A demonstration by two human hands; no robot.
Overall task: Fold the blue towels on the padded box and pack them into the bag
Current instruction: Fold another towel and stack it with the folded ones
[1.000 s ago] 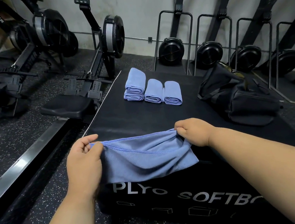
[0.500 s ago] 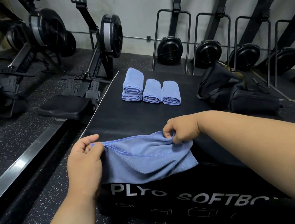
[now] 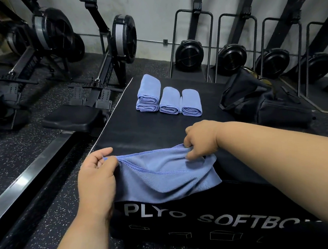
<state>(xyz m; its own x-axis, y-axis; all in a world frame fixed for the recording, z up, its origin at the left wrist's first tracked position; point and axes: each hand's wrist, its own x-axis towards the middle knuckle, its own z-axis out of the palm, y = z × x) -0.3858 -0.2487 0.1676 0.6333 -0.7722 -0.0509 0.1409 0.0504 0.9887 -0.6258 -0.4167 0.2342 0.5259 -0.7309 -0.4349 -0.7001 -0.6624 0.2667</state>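
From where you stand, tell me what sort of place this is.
Most likely a gym. Rowing machines stand on speckled rubber flooring, more fan-wheel machines line the wall, and the towels lie on a padded plyo soft box.

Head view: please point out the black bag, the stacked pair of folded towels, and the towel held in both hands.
black bag (image 3: 276,104), head view, front side panel.
stacked pair of folded towels (image 3: 148,90), head view, upper towel's top.
held towel (image 3: 163,176), head view, hanging middle.

You face a pale grey wall (image 3: 149,10) above a black rubber floor (image 3: 13,157) flecked with white. Two rowing machines (image 3: 113,49) stand to your left, and black fan units (image 3: 189,53) in tubular metal frames line the wall ahead.
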